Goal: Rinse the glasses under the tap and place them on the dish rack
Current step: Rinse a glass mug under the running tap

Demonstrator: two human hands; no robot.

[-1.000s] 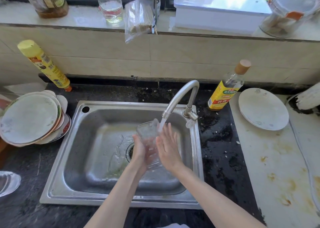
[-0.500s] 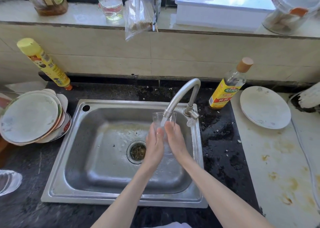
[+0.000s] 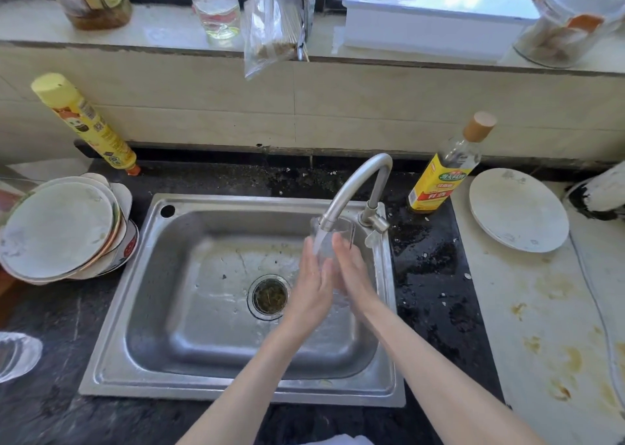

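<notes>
A clear drinking glass stands upright under the tap, and water runs from the spout into it. My left hand presses against its left side and my right hand against its right side, so the glass is clamped between both palms over the right half of the steel sink. Most of the glass's lower body is hidden by my hands. Part of another clear glass item shows at the left edge on the dark counter.
A stack of plates and bowls sits left of the sink, with a yellow spray can behind it. A yellow-labelled bottle and a white plate lie to the right. Jars and a white box line the windowsill.
The glass went from tilted and low over the drain to upright and higher, directly under the spout. Both hands moved up and to the right with it.
</notes>
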